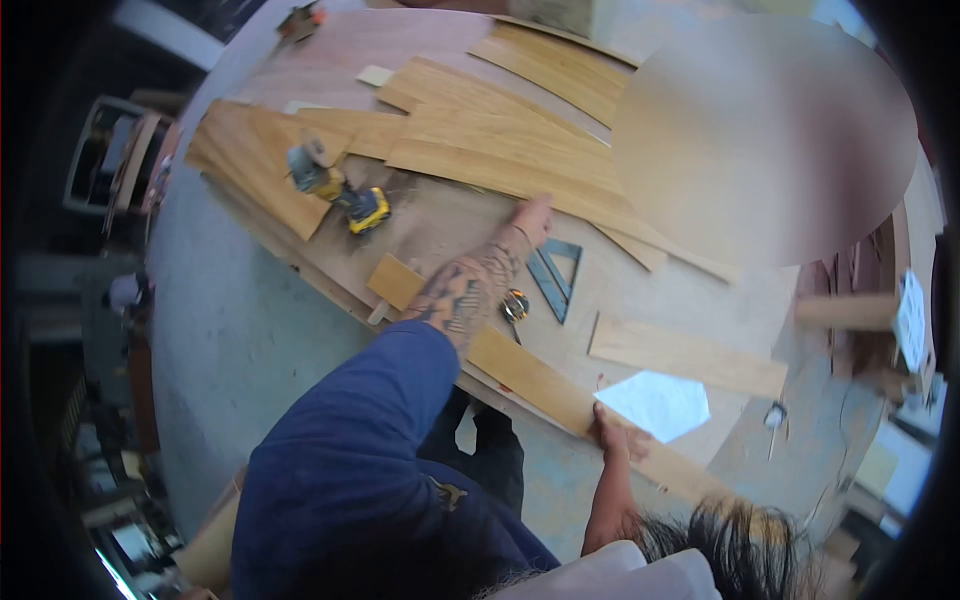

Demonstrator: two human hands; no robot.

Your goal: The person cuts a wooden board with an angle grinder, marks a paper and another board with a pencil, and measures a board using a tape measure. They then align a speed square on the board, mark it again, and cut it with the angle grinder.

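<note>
My left hand [535, 217], at the end of a tattooed forearm in a blue sleeve, reaches across the table. Its fingers are curled at the near edge of a long wooden plank [490, 150]. Just beside it lies a blue-grey triangle square [547, 285], with a tape measure [515, 305] by my forearm. My right hand is not in view. At the lower right, a bare-armed co-worker's hand [620, 436] rests on a narrow plank [535, 385] at the near edge, beside a white sheet of paper [660, 403].
A yellow-and-black cordless angle grinder [335, 190] stands left on the table. More planks [265, 165] lie around it, with a small wood piece [395, 282] near the edge. A pale board [690, 357] lies at right. A co-worker's head [720, 530] is close at lower right; another person is blurred upper right.
</note>
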